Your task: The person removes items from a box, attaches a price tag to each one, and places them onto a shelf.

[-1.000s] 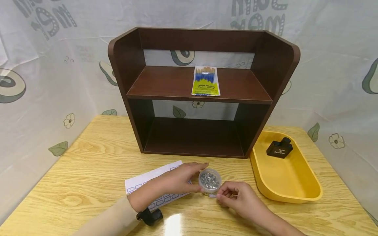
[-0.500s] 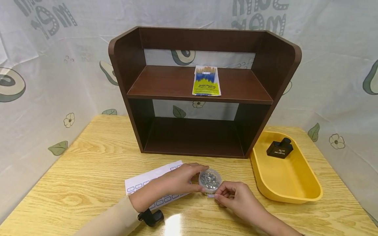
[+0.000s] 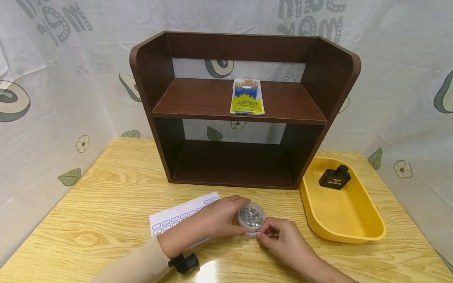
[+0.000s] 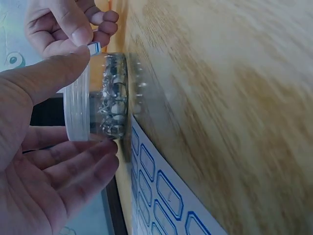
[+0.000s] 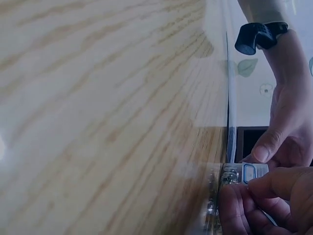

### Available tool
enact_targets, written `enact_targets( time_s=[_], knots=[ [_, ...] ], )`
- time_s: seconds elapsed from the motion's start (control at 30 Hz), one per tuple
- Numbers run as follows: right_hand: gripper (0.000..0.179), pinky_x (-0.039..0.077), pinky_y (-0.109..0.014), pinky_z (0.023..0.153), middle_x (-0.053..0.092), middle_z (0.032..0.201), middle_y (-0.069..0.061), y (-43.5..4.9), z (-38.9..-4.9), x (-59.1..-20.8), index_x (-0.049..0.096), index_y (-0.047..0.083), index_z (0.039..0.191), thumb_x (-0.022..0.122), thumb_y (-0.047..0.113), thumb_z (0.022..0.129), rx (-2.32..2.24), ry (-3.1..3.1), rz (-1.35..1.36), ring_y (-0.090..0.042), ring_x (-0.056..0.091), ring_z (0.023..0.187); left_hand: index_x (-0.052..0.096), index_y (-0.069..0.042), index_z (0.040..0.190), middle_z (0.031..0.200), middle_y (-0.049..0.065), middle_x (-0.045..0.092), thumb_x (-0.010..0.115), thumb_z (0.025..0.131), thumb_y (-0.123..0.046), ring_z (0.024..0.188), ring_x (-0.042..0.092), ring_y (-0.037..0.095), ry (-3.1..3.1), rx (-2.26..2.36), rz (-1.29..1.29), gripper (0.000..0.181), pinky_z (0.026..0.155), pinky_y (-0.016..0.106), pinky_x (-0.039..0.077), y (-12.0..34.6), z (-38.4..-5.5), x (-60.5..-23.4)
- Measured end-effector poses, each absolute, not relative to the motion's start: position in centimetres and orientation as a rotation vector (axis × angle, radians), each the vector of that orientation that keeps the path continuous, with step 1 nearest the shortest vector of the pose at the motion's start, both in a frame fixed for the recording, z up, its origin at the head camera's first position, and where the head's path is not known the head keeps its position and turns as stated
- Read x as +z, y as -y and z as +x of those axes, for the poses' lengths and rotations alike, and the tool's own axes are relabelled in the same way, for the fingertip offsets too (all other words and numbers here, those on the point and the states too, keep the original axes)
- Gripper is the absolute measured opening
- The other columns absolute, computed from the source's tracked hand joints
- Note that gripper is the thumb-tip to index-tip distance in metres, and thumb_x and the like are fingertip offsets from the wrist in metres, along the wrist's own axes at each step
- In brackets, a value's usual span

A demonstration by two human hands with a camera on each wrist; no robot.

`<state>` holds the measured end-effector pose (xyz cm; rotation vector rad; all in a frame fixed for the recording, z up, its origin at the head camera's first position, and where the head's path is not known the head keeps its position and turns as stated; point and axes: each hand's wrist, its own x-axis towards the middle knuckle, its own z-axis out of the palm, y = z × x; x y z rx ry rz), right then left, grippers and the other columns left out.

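A clear round jar (image 3: 251, 217) of small shiny silver pieces stands on the table. My left hand (image 3: 221, 218) holds it from the left, fingers behind and thumb at the front. In the left wrist view that thumb's tip meets a small white sticker label (image 4: 94, 48) with a blue border. My right hand (image 3: 286, 239) pinches the label's right end between thumb and index finger, at the jar's front. The right wrist view shows the label (image 5: 249, 173) lying over the jar's side, below the lid rim. Partly under my left forearm lies a sheet of similar labels (image 3: 184, 210).
Behind the jar stands a dark brown two-tier shelf (image 3: 233, 163). A pack of artist brushes (image 3: 247, 97) leans on its upper tier. To the right is a yellow tray (image 3: 343, 220) with a black bottle (image 3: 334, 178) inside.
My left hand has shifted slightly right, bringing its thumb to the label's left end. My right hand has moved a little left, carrying the label along the jar's front.
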<state>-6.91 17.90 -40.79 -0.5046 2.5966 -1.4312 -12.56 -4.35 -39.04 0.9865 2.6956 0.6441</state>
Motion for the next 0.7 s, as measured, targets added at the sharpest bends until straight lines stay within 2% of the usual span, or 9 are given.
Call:
enact_targets(
  time_s=[0.7],
  knots=[
    [0.010, 0.058, -0.019, 0.066, 0.073, 0.083, 0.003, -17.69, -6.78, -40.80, 0.071, 0.012, 0.086, 0.077, 0.010, 0.094, -1.330, -2.688, -0.531, 0.005, 0.061, 0.075, 0.055, -0.010, 0.148, 0.139, 0.007, 0.066, 0.087, 0.086, -0.037, 0.117, 0.070, 0.018, -2.780, 0.588, 0.991, 0.075, 0.095, 0.030, 0.060, 3.78, -12.11, -39.27]
  ],
)
